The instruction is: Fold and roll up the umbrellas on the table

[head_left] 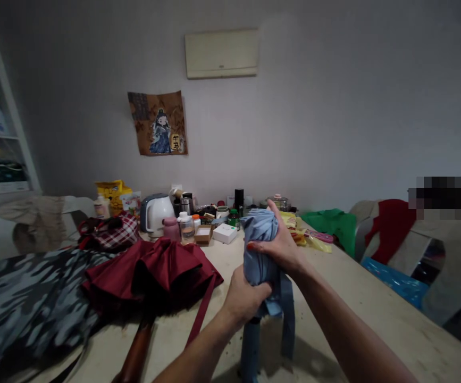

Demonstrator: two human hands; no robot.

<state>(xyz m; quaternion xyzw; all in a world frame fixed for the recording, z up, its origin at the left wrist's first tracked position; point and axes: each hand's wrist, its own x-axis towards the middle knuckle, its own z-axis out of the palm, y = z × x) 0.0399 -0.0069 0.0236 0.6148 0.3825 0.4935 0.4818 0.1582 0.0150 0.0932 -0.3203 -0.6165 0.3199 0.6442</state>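
Note:
A folded light-blue umbrella [259,234] stands upright above the table, its handle end pointing down. My left hand [244,298] is wrapped round its lower part, just above the blue handle [250,346]. My right hand [280,244] is closed over the bundled blue cloth higher up. A loose blue strap [288,314] hangs down beside the handle.
A dark red umbrella [154,271] with a wooden handle [134,354] lies on the beige table [374,319] to the left, beside camouflage cloth [26,303]. A white kettle [154,213], jars, cups and a white box [225,233] crowd the far edge. Green cloth [329,223] and a chair with clothes stand right.

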